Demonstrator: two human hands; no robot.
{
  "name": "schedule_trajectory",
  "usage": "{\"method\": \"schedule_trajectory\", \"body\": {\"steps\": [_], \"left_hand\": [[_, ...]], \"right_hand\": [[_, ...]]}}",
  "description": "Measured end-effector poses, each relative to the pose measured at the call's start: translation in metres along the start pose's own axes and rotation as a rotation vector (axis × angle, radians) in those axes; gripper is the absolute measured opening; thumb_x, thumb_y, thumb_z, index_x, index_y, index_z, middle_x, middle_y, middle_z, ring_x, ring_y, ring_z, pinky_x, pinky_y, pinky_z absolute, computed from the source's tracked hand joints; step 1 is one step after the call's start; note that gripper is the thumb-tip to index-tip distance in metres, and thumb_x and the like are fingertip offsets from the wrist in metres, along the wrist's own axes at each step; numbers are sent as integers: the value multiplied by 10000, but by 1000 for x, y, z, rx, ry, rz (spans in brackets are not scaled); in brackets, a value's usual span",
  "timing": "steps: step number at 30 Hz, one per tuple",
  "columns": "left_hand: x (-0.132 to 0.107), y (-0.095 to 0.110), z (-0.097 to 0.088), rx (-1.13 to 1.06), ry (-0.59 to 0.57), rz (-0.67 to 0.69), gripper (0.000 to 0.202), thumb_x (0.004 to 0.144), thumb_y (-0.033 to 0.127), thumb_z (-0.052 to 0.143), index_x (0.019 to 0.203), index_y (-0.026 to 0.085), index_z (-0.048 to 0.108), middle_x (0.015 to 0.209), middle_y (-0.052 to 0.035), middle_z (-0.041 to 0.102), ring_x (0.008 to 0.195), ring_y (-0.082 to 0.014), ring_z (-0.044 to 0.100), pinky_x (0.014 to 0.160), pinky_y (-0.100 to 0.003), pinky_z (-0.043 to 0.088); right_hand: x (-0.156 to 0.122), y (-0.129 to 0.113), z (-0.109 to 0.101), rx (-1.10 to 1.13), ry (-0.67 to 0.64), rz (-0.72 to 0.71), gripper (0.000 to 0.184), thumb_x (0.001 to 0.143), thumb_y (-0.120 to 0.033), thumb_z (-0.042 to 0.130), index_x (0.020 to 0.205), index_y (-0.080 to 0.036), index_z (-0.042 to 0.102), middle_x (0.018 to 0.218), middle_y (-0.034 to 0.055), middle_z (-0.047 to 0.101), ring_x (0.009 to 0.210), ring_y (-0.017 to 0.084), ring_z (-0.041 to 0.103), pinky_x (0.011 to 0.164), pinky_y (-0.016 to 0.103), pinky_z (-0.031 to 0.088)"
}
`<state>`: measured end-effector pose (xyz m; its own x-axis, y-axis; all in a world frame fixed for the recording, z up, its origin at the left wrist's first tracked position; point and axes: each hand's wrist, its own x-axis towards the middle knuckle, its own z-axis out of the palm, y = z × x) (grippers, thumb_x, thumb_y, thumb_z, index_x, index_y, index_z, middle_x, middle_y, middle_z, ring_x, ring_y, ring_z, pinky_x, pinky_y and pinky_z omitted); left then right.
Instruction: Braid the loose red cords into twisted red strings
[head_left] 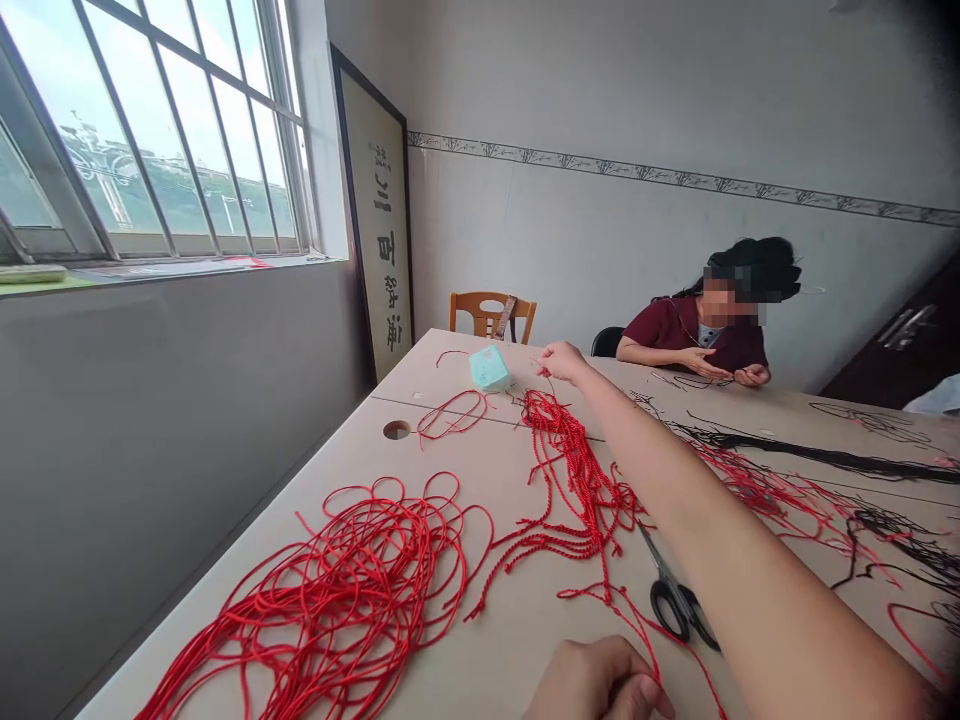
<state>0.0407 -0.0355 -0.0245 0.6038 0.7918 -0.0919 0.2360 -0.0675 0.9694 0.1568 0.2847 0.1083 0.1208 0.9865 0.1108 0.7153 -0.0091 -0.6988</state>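
Your left hand (592,680), low at the near edge of view, is curled with thumb and finger closed on a red cord (655,665), which runs forward from your grip towards a knotted stretch. Your right hand (564,362) is stretched well ahead, its fingertips drawn together; whether they grip a thin strand, you can't tell from here.

The pile of red braids (574,450) lies between your two hands. Its long axis runs away from you, slanting a little left at the far end. Your right hand is just beyond that far end and nearer to it; your left is nearer the trailing near ends.

Scissors (673,582) lie beside your right forearm, ahead and to the right of your left hand. A loose coil (352,580) spreads to the left on the table (480,660), and a mint box (489,368) sits left of your right hand. Black cords (810,455) lie off right; beyond them sits a co-worker (656,333).
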Motion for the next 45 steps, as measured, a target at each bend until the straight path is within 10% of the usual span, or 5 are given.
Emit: {"method": "schedule_trajectory", "body": {"steps": [12,19,26,45], "left_hand": [[2,-13,-2,-248,-45,75,393,831,442,430,882,123,655,502,44,359,460,-83,287,447,-217,214],[7,-2,-17,-621,129,38,316,830,434,439,826,138,551,552,40,418,492,-78,293,488,-215,203],[9,4,-26,-777,293,57,297,773,444,527,825,152,502,655,24,466,478,-57,256,457,-204,145],[2,4,-34,-588,400,122,347,675,465,656,758,145,551,605,52,397,480,-45,243,444,-199,174]], "right_hand": [[-30,-21,-15,187,-31,-44,107,786,-152,569,751,-150,468,556,-35,478,404,29,349,431,185,317],[-170,13,-34,409,-242,-121,183,771,-337,583,800,-174,506,566,-63,389,432,38,243,392,176,148],[-281,55,-11,585,-309,-80,299,719,-447,628,777,-181,504,607,-49,414,474,59,293,414,192,193],[-301,78,14,524,-295,-201,279,764,-448,577,774,-171,540,600,-47,445,546,89,384,514,220,294]]}}
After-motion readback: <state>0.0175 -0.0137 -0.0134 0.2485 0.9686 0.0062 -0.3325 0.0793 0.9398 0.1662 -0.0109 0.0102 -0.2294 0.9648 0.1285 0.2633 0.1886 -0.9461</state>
